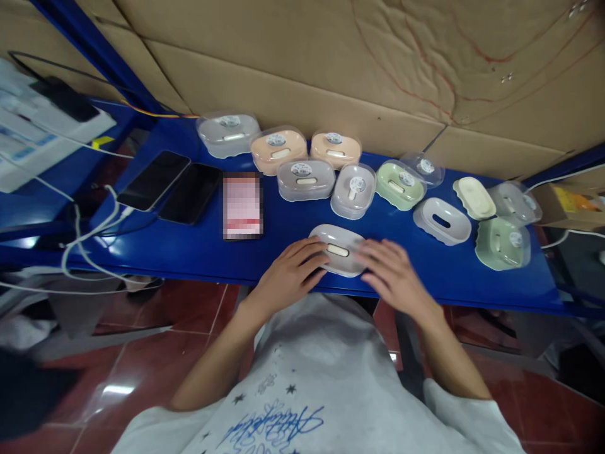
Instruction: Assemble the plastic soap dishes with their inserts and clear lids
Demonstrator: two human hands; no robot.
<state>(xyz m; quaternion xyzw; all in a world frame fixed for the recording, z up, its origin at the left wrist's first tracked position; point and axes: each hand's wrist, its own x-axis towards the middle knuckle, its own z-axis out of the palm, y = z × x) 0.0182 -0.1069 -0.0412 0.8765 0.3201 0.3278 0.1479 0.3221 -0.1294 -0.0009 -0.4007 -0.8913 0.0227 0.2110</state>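
Note:
A grey oval soap dish (350, 265) sits near the front edge of the blue table, with a cream bar-shaped insert (338, 250) in its middle. The fingers of my left hand (295, 272) lie over the dish's left rim and hold it. On the other side, my right hand (392, 274) has its fingers spread at the right rim and is slightly blurred; whether it touches the dish is hard to tell. Right of it lies a grey soap dish part (451, 230) with an open slot, and farther right a plain cream tray (476, 198).
Several lidded soap dishes stand along the back, including a grey one (306, 180), a peach one (278, 151) and a green one (401, 185). A clear lid (425, 169) leans behind them. Two dark phones (154, 181) and white cables (75, 246) lie left.

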